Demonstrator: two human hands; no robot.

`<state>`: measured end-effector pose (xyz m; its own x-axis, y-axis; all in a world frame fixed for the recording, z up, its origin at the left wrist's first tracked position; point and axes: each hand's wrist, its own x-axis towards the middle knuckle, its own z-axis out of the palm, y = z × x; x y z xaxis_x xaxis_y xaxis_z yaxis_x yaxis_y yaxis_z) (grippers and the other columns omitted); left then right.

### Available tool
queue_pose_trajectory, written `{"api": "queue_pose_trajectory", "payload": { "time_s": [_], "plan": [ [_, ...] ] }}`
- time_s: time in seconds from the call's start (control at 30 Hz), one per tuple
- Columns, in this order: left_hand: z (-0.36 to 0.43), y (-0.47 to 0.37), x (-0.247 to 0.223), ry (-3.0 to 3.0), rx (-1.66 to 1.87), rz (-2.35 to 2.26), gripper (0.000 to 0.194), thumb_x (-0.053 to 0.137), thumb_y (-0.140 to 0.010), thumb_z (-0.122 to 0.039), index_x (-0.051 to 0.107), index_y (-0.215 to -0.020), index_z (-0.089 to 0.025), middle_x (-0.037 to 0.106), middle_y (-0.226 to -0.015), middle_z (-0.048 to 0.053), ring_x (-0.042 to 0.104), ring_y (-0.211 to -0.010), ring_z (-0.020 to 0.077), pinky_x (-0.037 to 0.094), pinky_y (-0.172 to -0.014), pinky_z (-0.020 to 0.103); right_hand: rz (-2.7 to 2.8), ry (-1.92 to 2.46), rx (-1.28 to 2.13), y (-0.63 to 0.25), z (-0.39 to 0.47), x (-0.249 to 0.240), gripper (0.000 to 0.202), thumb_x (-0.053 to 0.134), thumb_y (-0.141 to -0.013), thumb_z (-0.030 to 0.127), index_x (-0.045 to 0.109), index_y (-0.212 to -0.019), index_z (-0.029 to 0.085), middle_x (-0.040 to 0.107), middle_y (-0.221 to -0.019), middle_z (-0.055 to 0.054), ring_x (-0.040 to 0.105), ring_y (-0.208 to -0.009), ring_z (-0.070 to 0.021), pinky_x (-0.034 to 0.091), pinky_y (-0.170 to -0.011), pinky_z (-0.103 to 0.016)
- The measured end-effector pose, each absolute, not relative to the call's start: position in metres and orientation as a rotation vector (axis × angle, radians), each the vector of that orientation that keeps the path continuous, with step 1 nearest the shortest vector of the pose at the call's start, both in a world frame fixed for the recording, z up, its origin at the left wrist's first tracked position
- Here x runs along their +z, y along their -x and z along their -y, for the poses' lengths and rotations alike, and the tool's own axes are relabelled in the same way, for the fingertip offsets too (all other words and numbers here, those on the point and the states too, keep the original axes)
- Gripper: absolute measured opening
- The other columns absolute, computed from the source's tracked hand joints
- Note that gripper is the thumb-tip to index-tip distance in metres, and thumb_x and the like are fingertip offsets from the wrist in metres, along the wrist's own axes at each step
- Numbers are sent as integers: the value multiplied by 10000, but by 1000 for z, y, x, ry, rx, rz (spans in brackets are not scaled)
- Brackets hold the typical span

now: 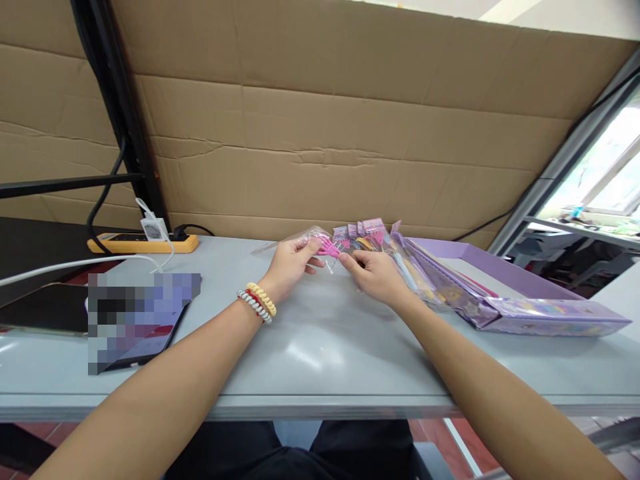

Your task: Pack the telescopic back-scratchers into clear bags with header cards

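Between my hands is a bright pink plastic piece [328,246] with finger-like prongs; its exact kind I cannot tell. My left hand [293,261] pinches its left end together with a clear plastic bag [316,233]. My right hand [373,270] has thumb and forefinger closed at the piece's right end, where clear film also shows. Whether the piece is inside the film is unclear. Just behind my right hand lie several clear packets with purple card tops [373,227], holding pink, yellow and blue items.
An open purple box [550,316] stands on the right of the grey table [310,360]. On the left lie a partly pixelated tablet-like device [175,320], a dark flat device [45,308] and a yellow power strip [117,244] with cables. Cardboard [340,120] walls the back.
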<state>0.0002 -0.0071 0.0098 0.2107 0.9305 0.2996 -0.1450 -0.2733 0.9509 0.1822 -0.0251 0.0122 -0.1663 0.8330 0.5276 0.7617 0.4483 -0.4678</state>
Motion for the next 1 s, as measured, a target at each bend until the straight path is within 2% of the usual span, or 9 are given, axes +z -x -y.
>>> {"api": "queue_pose_trajectory", "payload": {
  "time_s": [0.17,0.27,0.53,0.73,0.87,1.0],
  "plan": [
    [4,0,8,-1441,1394,-805,356,583,-786,-486,672,-853,-148,705,-894,79,649,-729,143,487,-616,235,1965,1276,219,-182,30,17,395,447,-856,432,382,-551,189,418,-493,22,367,-498,-96,281,-495,-239],
    [3,1,8,-1448,1397,-811,358,581,-788,-487,667,-847,-145,703,-911,85,652,-737,146,485,-613,234,2009,1244,216,-182,30,16,328,427,-856,383,407,-593,189,417,-529,21,369,-516,-102,281,-500,-241],
    [5,1,10,-1452,1351,-820,367,593,-780,-485,635,-912,-144,684,-1039,105,673,-765,161,479,-598,235,2057,1229,290,-183,24,8,318,388,-898,438,438,-695,198,378,-537,41,350,-509,-105,282,-504,-238],
    [6,4,10,-1556,1296,-841,376,571,-797,-482,652,-947,-147,686,-1065,108,661,-745,141,473,-603,231,2047,1311,216,-185,24,11,347,409,-882,477,459,-689,192,434,-552,27,384,-521,-113,295,-511,-246],
    [6,6,11,-1584,1245,-837,387,562,-803,-493,652,-967,-154,695,-1019,107,656,-739,145,469,-608,235,2037,1342,237,-184,26,11,334,421,-872,514,495,-863,188,533,-593,15,461,-528,-129,338,-530,-253],
    [7,6,11,-1581,1236,-820,412,568,-795,-513,648,-1001,-165,692,-1024,105,654,-740,147,470,-618,240,2013,1366,244,-184,27,9,415,398,-877,546,472,-1049,176,564,-619,13,491,-542,-145,355,-542,-262]
  ]
}}
